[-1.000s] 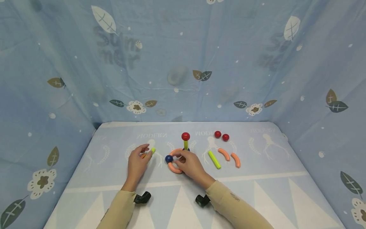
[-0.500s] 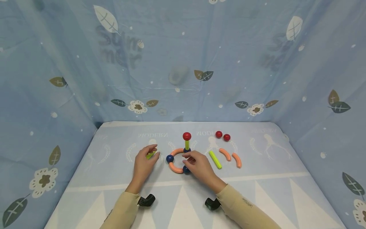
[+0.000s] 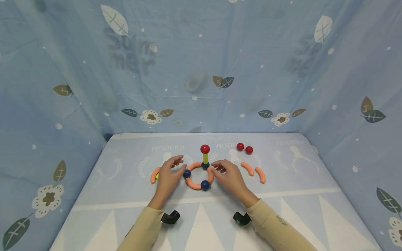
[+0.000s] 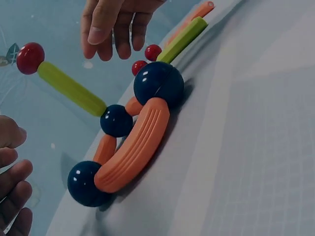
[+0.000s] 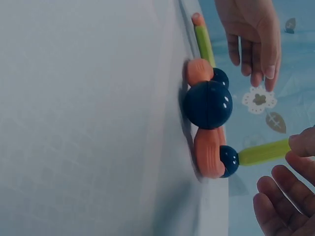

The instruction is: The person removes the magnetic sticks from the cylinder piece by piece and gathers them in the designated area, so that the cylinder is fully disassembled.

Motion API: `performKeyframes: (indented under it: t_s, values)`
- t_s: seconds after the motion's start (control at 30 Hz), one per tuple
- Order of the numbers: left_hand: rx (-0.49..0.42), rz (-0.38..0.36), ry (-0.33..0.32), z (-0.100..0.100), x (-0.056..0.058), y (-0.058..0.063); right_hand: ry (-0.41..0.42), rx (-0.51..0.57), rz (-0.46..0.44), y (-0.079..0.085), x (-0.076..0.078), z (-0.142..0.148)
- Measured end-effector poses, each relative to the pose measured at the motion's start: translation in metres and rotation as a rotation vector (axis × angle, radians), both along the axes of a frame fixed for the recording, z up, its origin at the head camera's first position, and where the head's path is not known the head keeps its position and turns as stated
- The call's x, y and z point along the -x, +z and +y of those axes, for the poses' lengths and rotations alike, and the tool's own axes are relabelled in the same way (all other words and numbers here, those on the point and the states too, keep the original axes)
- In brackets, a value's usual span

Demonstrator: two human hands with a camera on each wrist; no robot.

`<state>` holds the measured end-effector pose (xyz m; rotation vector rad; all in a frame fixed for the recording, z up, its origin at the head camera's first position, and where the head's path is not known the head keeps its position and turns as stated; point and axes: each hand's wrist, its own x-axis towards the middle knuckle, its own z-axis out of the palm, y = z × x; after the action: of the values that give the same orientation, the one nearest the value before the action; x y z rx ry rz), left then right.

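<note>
A ring of curved orange sticks (image 3: 193, 185) joined by blue balls (image 3: 205, 185) lies flat on the table. From its far blue ball (image 3: 205, 165) a green rod (image 3: 205, 158) stands upright, topped by a red ball (image 3: 205, 149). My left hand (image 3: 169, 178) is beside the ring's left blue ball (image 4: 86, 183), fingers relaxed, holding nothing. On the ring's right side my right hand (image 3: 231, 177) hovers with fingers loosely bent and nothing in them. In the right wrist view its thumb overlaps the green rod (image 5: 266, 151) and hides the red ball; the left wrist view shows them apart.
Two loose red balls (image 3: 244, 148) lie at the back right, with two orange curved sticks (image 3: 247, 168) nearer. A loose green rod (image 4: 184, 39) lies beyond the ring, hidden by my right hand in the head view. Another orange stick (image 3: 154, 175) and green piece (image 3: 157, 176) lie left, partly covered.
My left hand has moved right, from the loose pieces toward the ring. My right hand has drawn back to the right, uncovering the ring and covering the loose green rod.
</note>
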<state>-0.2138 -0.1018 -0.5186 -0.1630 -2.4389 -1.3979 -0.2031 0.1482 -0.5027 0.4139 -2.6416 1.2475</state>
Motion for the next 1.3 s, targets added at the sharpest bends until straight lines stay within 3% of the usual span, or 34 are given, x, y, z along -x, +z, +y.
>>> performKeyframes:
  t_s: [0.43,0.77,1.03,1.3]
  values:
    - [-0.055,-0.037,-0.097,0.025,0.009,0.006,-0.027,0.048,-0.016,0.014,0.016,0.008]
    - [-0.148,-0.016,-0.176,0.051,0.025,0.007,0.044,0.116,0.05,0.025,0.031,0.001]
    - [-0.162,-0.011,-0.156,0.061,0.027,0.005,0.11,0.137,0.089,0.032,0.039,-0.012]
    - [-0.176,0.013,-0.151,0.066,0.031,0.005,0.109,0.135,0.114,0.032,0.039,-0.02]
